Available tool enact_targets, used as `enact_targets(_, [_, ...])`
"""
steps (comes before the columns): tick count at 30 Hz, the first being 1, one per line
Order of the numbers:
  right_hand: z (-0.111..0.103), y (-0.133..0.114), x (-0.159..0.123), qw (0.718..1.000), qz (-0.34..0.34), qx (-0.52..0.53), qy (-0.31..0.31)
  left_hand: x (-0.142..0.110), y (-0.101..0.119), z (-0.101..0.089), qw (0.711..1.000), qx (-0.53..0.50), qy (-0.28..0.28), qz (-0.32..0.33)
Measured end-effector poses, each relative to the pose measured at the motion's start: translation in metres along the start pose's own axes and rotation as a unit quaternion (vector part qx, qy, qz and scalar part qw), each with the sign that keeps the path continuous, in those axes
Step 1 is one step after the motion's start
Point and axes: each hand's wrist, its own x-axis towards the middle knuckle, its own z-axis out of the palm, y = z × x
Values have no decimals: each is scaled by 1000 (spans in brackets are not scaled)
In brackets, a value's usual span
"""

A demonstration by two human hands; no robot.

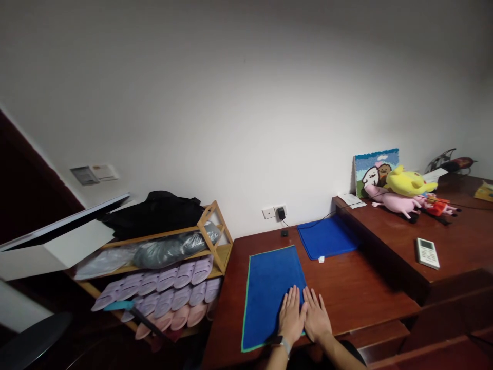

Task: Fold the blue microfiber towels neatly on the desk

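A blue cloth (269, 282) with a green edge lies spread flat on the reddish-brown wooden desk (346, 293). My left hand (291, 316) rests palm down on the cloth's lower right part, its fingers stretched out; a watch is on that wrist. Close beside it, my right hand (316, 314) lies flat at the cloth's right edge, partly over the bare wood, fingers extended. The thumbs are near each other. Neither hand grips anything. Farther back, a folded darker blue cloth (327, 237) with a small white tag sits against the raised section.
On the higher desk surface at right are plush toys (408, 190), a dog picture (375, 172) and a white remote control (427, 253). A plug (281, 213) with a cord sits in the wall socket. To the left stands a wooden rack with slippers (165, 280) and a black bag (154, 213).
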Motion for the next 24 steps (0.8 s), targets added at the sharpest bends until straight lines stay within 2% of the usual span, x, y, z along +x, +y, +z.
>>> enact_targets(2, [0,0,0,1000,-4,-6,-2,2,7,3,1000,-13,-24,-9])
enact_targets(4, [0,1,0,1000,7,1,5,-7,-6,1,999,-8,-41,-23])
enact_targets(7, [1,0,0,999,24,14,16,-40,-51,-6,997,15,-39,-64])
enact_targets(11, [0,0,1,999,30,24,12,-94,-122,-9,988,60,10,-145])
enact_targets(14, [-5,-2,2,999,36,24,3,-119,-151,-1,983,74,45,-160])
enact_targets(20, [-14,-4,-15,999,40,20,-13,-121,-157,14,982,83,107,-133])
enact_targets(24, [-10,-4,-39,999,33,36,17,-121,-156,12,983,81,101,-132])
